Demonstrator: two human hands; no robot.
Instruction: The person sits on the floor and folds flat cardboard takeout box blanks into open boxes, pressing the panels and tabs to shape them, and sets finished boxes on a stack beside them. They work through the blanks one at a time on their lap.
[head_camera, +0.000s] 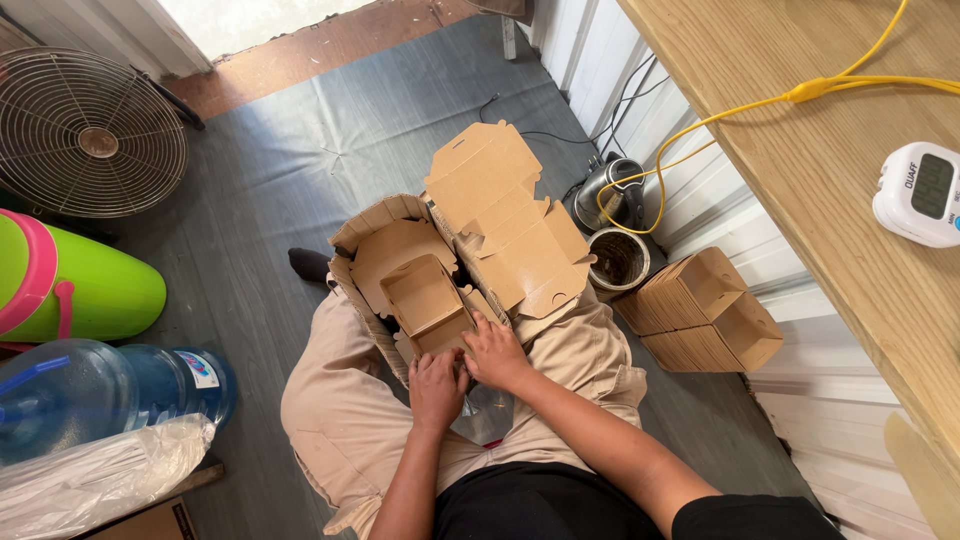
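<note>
I sit with a brown cardboard box (420, 295) on my lap, its lid flaps standing open. My left hand (437, 387) and my right hand (495, 352) press together on the box's near edge, fingers curled on the cardboard. An unfolded flat box blank (510, 225) lies open across my right knee, touching the box. A clear plastic bag (487, 412) lies on my lap under my hands.
A stack of folded cardboard boxes (700, 310) leans at the wall on the right. A kettle (612, 192) and a round pot (618, 258) stand beyond. A wooden table (820, 170) holds a white timer (918, 195) and yellow cable (760, 100). Fan (90, 135), green container (80, 285), water bottle (110, 390) on the left.
</note>
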